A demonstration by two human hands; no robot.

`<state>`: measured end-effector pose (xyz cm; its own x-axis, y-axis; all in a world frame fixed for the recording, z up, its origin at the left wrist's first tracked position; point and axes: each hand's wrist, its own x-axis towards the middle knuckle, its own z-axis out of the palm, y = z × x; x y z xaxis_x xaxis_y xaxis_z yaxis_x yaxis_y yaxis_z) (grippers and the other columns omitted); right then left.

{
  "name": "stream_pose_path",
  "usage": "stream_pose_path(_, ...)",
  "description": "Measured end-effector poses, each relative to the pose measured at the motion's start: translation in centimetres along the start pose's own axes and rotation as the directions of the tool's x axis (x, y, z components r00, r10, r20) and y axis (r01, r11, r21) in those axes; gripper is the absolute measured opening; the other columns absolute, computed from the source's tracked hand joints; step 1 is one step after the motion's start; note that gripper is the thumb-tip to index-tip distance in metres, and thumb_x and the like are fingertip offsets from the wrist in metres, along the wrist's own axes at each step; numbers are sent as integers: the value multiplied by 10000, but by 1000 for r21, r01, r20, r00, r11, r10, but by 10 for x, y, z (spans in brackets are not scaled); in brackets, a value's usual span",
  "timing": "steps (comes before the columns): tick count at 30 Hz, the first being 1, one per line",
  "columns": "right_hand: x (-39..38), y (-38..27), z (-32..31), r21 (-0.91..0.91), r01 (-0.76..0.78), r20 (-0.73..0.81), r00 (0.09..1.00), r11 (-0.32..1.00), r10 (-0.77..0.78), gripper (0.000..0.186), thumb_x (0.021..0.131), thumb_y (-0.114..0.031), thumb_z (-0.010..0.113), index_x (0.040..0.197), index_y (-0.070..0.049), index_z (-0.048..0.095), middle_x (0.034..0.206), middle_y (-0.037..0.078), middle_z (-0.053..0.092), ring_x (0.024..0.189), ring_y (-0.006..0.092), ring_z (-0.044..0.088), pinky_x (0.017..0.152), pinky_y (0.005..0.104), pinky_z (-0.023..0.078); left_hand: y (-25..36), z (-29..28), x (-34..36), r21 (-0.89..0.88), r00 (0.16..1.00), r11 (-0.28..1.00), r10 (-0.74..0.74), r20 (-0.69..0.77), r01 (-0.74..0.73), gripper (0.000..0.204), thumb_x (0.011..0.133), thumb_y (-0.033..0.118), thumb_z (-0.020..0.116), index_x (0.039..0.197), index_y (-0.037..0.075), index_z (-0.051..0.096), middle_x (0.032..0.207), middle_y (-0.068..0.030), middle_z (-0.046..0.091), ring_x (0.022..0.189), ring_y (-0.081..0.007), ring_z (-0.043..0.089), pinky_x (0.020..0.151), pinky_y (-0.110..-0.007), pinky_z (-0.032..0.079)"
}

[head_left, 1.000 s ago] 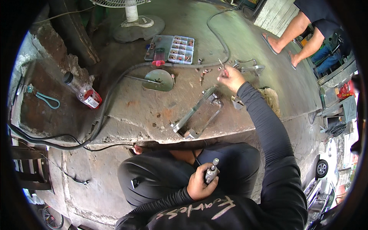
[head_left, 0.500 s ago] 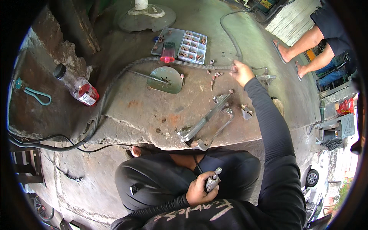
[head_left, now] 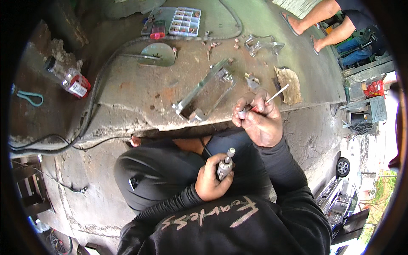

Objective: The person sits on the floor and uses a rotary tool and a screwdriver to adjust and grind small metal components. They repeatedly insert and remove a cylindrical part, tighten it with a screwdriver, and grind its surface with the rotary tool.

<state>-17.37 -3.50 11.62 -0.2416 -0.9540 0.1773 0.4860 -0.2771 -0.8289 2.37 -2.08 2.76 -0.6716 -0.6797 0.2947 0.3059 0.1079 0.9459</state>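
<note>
My left hand (head_left: 213, 177) is closed around a metal rotary tool handpiece (head_left: 225, 166), its nose pointing up above my lap. My right hand (head_left: 262, 123) is raised over the slab's near edge, fingertips pinched together. From its fingers sticks out a thin white stick (head_left: 278, 93), with a bit of red at its base. A small pinkish-grey piece (head_left: 242, 114), perhaps a grinding bit, shows at the fingertips. Beyond my hands lies a long silvery metal bracket (head_left: 204, 90). Several small grinding bits (head_left: 208, 52) are scattered past it.
A divided plastic case (head_left: 185, 21) lies open at the back, a red-and-dark box (head_left: 157, 29) beside it. A round plate (head_left: 157, 55), a clear bottle (head_left: 70, 78), a grey hose (head_left: 98, 80) and a second metal bracket (head_left: 263, 45) lie around. Another person's legs (head_left: 316, 19) stand back right.
My right hand has come back from beside the scattered bits to near my lap, now pinching small items. The left hand still holds the handpiece. The whole view has shifted.
</note>
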Motion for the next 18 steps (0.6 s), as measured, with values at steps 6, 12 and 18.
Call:
stream_pose_path(6,-46,22,20,-73,71,-93,993,995,-78,302,851,53,667,899,-134,435,1057,172,619,950,289,628,871,442,493,6,2,-4,-56,1000,998,-1,25,3,513,809,-58,638,1261,23,409,953,-128,652,841,-234,688,747,-328,539)
stream_pose_path(12,-66,27,30,-59,110,-126,985,992,-116,283,867,52,650,898,-128,433,1056,182,615,957,296,631,840,442,525,3,2,-8,-30,999,999,-22,36,23,537,793,-38,660,1268,22,416,935,-137,650,833,-262,688,743,-336,538)
stream_pose_path(18,-72,29,35,24,125,-126,985,992,-121,272,884,53,630,909,-119,420,1054,184,606,970,305,631,826,446,539,3,2,-8,-16,999,1000,6,34,-5,552,784,-35,660,1275,25,416,951,-150,647,843,-285,691,750,-347,540)
